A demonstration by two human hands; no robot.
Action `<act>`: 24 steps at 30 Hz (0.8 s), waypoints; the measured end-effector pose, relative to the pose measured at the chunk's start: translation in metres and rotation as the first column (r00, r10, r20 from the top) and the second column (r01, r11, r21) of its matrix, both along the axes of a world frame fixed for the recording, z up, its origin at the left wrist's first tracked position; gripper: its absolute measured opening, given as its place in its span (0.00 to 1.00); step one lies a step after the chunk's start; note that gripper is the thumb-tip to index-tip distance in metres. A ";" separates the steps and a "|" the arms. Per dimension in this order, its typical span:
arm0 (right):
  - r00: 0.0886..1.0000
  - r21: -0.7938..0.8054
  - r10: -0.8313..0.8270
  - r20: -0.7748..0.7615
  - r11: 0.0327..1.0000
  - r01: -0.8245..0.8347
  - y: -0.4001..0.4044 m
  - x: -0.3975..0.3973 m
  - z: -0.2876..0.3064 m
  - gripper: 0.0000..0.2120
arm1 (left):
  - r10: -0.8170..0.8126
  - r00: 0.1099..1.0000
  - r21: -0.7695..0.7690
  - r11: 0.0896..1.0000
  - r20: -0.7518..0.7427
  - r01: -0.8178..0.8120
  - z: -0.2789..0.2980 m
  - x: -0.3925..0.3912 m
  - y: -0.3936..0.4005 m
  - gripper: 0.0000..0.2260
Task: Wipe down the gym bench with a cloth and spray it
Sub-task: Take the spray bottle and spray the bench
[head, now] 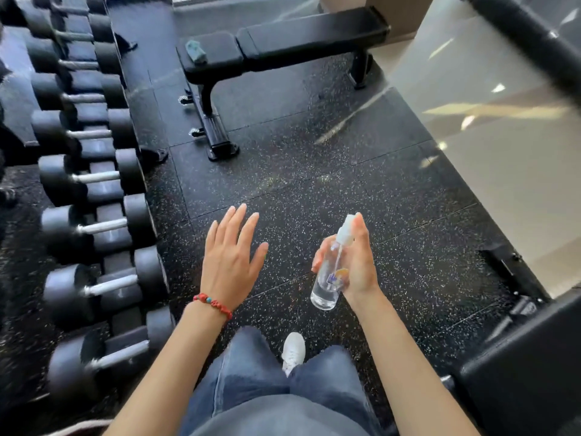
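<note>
A black padded gym bench (301,37) stands across the far middle of the head view. A folded grey-green cloth (195,51) lies on the bench's left seat pad. My right hand (353,262) grips a clear spray bottle (330,272) with a white nozzle, held upright over the floor well short of the bench. My left hand (231,256) hovers beside it, palm down, fingers spread and empty, a red bead bracelet on the wrist.
A rack of black dumbbells (88,177) runs down the left side. Speckled black rubber floor (314,171) lies between me and the bench. A glossy pale floor area (503,121) lies at right, and another black pad (528,366) at lower right.
</note>
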State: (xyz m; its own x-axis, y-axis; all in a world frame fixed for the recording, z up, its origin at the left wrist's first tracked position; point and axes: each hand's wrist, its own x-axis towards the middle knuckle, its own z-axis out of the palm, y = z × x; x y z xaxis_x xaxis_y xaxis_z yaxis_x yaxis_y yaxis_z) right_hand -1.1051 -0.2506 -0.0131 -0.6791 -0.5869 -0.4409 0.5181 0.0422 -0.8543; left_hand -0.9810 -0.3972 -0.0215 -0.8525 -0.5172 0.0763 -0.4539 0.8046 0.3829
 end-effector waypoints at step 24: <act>0.962 0.092 -0.132 -0.240 0.983 0.158 -0.252 -0.266 -0.007 0.24 | -0.040 0.999 -0.004 0.999 0.035 0.040 -0.001 -0.281 -0.257 0.25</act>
